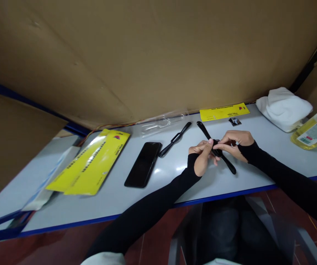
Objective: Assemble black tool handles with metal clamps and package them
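Observation:
Both hands meet over a long black strap-like piece [204, 131] that lies slanted on the grey table [114, 198]. My left hand [202, 156] pinches its middle with thumb and fingers closed. My right hand [234, 143] grips the same spot from the other side, fingers curled. The strap's lower end [230, 167] pokes out below my hands. A second black strap [175, 139] lies flat just to the left, and beside it a black phone [143, 164] rests face up.
Yellow packaging cards [92, 163] lie at the left, another yellow card [224, 111] at the back. A clear plastic tray [161, 123] sits by the cardboard wall. A small metal part [235, 121], a white cloth [284, 106] and a yellowish bottle [314, 132] are at the right.

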A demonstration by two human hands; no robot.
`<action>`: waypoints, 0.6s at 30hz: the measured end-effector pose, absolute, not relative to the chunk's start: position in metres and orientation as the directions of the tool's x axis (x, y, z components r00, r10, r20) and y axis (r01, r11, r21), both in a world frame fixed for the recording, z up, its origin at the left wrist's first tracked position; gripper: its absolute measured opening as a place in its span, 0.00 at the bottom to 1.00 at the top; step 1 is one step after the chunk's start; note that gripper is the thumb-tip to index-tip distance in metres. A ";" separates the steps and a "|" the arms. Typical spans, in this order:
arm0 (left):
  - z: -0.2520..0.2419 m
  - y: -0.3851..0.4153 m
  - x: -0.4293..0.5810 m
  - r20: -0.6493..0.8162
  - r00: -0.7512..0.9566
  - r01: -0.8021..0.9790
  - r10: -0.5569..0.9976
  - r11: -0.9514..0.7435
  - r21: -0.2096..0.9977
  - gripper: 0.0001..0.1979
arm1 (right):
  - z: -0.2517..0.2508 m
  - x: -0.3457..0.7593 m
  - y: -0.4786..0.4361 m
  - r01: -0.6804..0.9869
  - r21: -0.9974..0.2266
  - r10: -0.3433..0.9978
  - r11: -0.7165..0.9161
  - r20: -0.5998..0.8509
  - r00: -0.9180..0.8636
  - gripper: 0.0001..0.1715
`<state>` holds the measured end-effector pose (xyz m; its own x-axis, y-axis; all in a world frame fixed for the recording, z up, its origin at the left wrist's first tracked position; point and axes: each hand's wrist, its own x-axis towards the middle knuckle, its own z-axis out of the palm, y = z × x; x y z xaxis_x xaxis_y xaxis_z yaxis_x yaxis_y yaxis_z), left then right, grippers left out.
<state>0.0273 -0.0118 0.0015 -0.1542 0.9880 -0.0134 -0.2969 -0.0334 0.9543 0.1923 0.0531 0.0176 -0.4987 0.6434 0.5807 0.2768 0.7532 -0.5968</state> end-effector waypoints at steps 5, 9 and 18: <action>0.003 -0.011 0.029 0.001 -0.189 -0.309 0.982 -0.060 0.949 0.31 | 0.009 0.185 0.046 0.389 -0.516 0.644 0.763 0.661 -0.387 0.25; -0.003 -0.011 0.029 0.032 -0.195 -0.310 0.980 -0.092 0.946 0.30 | 0.007 0.189 0.050 0.342 -0.479 0.588 0.808 0.688 -0.426 0.17; -0.001 -0.020 0.040 0.152 -0.335 -0.146 0.930 -0.210 0.967 0.29 | 0.010 0.184 0.034 0.303 -0.574 0.647 0.761 0.707 -0.287 0.12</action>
<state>0.0396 -0.0205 -0.0011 -0.3354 0.9298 0.1517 -0.1462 -0.2105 0.9666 0.1842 0.0342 0.0101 -0.2867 0.6468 0.7067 0.3029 0.7610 -0.5736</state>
